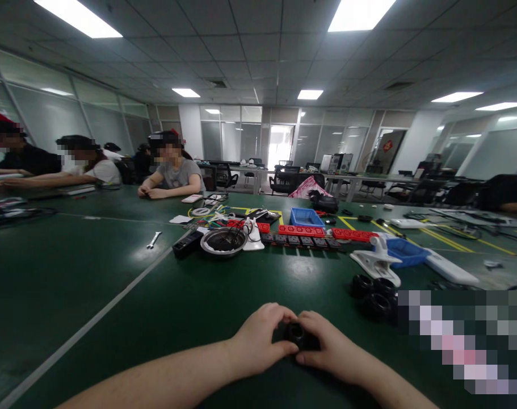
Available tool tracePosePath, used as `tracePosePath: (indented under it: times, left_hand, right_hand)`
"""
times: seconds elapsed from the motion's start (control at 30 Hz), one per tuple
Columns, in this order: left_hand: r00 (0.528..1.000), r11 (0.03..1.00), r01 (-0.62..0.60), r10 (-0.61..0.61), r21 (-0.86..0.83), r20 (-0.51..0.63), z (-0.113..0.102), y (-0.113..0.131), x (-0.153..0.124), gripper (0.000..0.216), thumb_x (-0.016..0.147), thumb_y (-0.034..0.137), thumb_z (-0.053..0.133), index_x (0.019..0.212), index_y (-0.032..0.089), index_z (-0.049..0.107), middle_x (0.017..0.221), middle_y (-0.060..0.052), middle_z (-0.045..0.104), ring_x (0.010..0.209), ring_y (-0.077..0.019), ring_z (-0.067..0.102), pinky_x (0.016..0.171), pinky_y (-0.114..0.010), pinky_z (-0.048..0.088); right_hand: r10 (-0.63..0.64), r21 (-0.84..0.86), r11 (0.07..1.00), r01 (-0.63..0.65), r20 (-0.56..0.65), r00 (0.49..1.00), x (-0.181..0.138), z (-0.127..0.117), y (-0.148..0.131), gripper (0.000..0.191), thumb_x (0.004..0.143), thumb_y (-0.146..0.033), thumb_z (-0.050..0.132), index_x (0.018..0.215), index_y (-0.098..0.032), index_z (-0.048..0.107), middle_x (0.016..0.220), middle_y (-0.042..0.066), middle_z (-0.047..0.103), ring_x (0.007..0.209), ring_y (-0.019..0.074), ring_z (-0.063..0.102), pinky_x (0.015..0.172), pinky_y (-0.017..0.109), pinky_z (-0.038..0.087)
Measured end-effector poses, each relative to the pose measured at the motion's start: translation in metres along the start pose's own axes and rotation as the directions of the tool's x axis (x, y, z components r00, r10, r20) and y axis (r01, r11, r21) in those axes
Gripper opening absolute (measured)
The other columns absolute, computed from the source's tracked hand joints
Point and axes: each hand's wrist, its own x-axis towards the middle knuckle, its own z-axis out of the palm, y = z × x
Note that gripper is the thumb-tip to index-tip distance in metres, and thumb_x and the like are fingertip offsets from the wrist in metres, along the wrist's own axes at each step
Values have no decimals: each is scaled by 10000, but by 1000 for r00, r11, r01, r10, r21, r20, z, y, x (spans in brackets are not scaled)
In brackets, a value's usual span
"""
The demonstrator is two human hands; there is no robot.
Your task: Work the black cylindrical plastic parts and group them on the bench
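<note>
My left hand and my right hand meet at the near edge of the green table. Both are closed around a small black ring-shaped part, which shows between the fingertips. Just to the right of my hands lie several more black ring parts in a loose cluster.
Further back stand a round metal bowl, a black box, red and black strips, two blue trays, a white clamp and a small wrench. Several people sit along the far left side.
</note>
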Motion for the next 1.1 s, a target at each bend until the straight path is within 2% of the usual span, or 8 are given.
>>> tracePosePath:
  times: [0.1,0.17,0.3,0.47,0.63,0.77,0.93,1.1]
  left_hand:
    - [1000,999,-23,23,30,5,-1,0,0,325,679,235,692,981,227,571,888,-1,550,840,-178,494,727,-260,386]
    - [1000,999,-19,19,36,1,0,1,1,287,671,248,700,935,223,589,872,1,555,849,-182,495,736,-264,384]
    - [997,999,53,-53,0,-60,4,2,1,287,632,229,717,879,190,576,883,-5,553,851,-183,495,736,-264,386]
    - [988,993,119,-120,-20,-101,8,3,0,288,625,199,704,875,175,561,881,-12,545,835,-186,490,732,-274,389]
    - [1000,1000,-3,2,-30,-26,2,-3,1,305,670,201,684,954,199,570,909,-4,552,850,-172,496,739,-256,388]
    - [999,999,-37,38,-31,20,0,-4,2,312,683,208,684,977,211,580,892,3,553,831,-160,504,709,-236,388]
    - [998,999,32,-32,-13,-47,7,-4,4,335,588,282,759,852,173,584,810,13,528,756,-156,499,637,-226,378]
    - [993,998,68,-66,18,-98,9,-4,2,293,608,247,739,830,171,564,818,11,529,770,-162,495,660,-240,382]
  right_hand:
    - [-18,63,998,15,47,999,1,-4,6,216,646,-212,680,849,-183,609,872,13,549,850,180,495,734,267,374]
    - [32,9,999,-32,25,999,2,-2,7,203,620,-223,702,790,-168,604,809,6,547,796,179,496,683,261,371]
    - [147,-190,967,-169,-125,981,3,12,1,252,598,-320,709,700,-150,553,730,19,545,696,182,482,590,265,338]
    - [134,-333,918,-213,-245,960,2,22,-9,263,645,-357,655,790,-162,554,816,50,567,761,219,484,666,322,338]
    - [29,-75,997,-33,-51,998,0,5,-1,331,631,-270,686,928,-187,566,905,26,546,851,198,485,732,292,363]
    - [49,44,998,-51,47,998,1,-4,8,182,656,-195,653,824,-169,586,808,0,541,791,171,500,685,258,370]
    - [143,-180,971,-155,-80,986,3,9,3,302,588,-366,720,713,-158,541,738,12,541,686,174,487,575,251,329]
    - [80,-379,911,-163,-226,971,2,21,-7,356,657,-493,632,758,-164,541,754,45,565,720,215,488,645,317,331]
